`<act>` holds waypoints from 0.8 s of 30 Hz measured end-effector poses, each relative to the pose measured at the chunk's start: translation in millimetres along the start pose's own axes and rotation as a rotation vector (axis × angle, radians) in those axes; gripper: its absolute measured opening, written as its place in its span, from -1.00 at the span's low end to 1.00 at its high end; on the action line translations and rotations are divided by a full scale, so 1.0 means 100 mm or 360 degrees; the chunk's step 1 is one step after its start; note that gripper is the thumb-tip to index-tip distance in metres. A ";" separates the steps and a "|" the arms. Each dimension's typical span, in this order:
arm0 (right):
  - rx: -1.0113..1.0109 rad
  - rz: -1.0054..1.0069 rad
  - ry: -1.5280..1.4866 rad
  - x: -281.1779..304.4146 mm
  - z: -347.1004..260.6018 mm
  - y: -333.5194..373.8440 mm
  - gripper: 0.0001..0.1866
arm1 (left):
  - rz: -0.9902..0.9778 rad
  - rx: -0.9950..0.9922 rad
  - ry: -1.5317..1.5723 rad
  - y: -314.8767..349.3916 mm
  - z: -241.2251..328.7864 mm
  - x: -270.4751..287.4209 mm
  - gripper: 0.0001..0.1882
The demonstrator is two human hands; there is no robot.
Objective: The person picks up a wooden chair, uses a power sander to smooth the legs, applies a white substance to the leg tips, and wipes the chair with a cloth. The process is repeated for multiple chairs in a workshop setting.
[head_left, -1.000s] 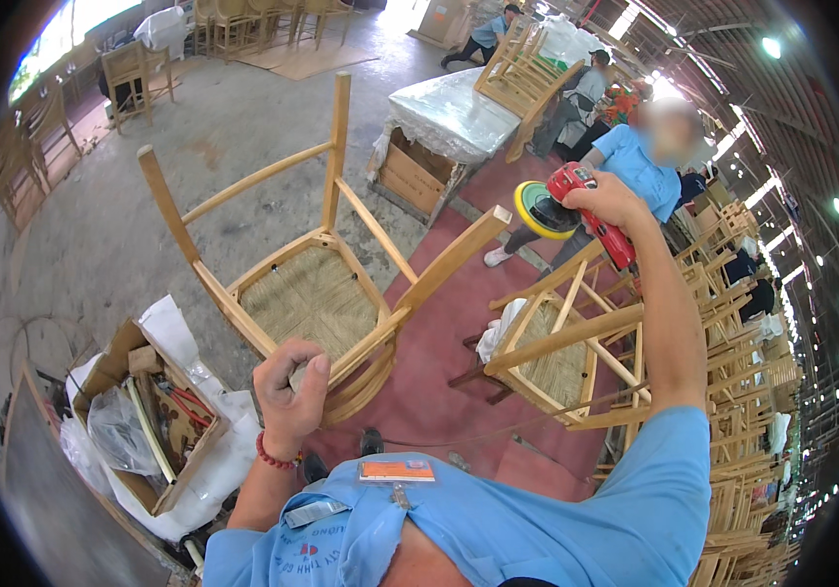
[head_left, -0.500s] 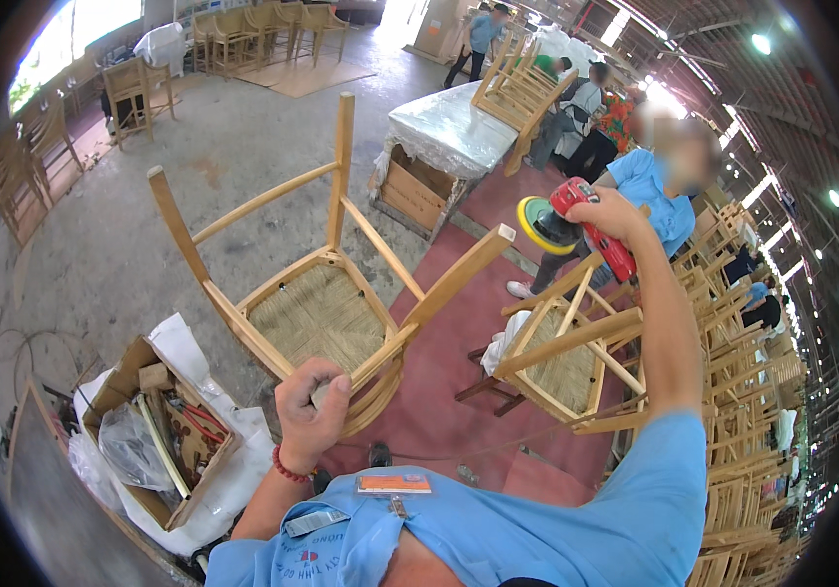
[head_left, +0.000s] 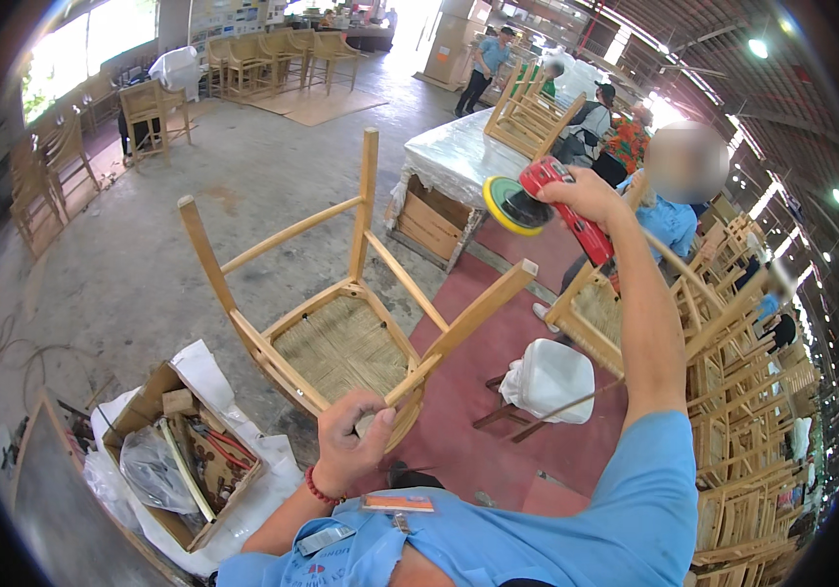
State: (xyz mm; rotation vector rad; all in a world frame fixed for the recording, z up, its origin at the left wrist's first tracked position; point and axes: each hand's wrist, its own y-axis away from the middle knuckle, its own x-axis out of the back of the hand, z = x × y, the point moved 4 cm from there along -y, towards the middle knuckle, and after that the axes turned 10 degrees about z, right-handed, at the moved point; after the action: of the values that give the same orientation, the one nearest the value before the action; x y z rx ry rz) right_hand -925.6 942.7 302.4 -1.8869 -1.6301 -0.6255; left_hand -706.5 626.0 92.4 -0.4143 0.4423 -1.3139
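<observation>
A wooden chair [head_left: 454, 328] is tipped with its legs pointing up, and the underside of its woven seat [head_left: 343, 344] faces me. My left hand [head_left: 353, 442] is closed around the end of the chair's near leg, with the thumb over it. Held up in the air on the right, my right hand [head_left: 591, 201] grips a red disc sander [head_left: 586, 235] by its body. The sander's round yellow-and-green pad [head_left: 517, 205] hangs to the left, beyond the chair's right leg and apart from the wood.
A white-covered stool [head_left: 554, 380] stands on red matting right of my chair. Behind my right arm, a person in blue [head_left: 672, 227] is by another woven-seat chair [head_left: 596, 313]. A box of tools [head_left: 195, 523] lies at lower left. Beyond is a plastic-wrapped table [head_left: 449, 147]; stacked chairs [head_left: 752, 421] line the right.
The second chair has come off the white-covered stool and moved up and right, baring the stool's top. The sander has shifted a little left. My left hand keeps its hold on the chair leg.
</observation>
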 end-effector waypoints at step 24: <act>0.0613 -0.0570 0.0324 -1.75 -0.76 -3.13 -0.52 | 0.0456 0.0395 0.0231 0.08 0.02 -0.04 -0.57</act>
State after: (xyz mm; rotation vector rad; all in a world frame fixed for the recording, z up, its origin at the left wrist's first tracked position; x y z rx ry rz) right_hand -1259.9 795.6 275.4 -1.2307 -1.8138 -0.5729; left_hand -699.2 631.9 90.5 -0.0448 0.4356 -1.1055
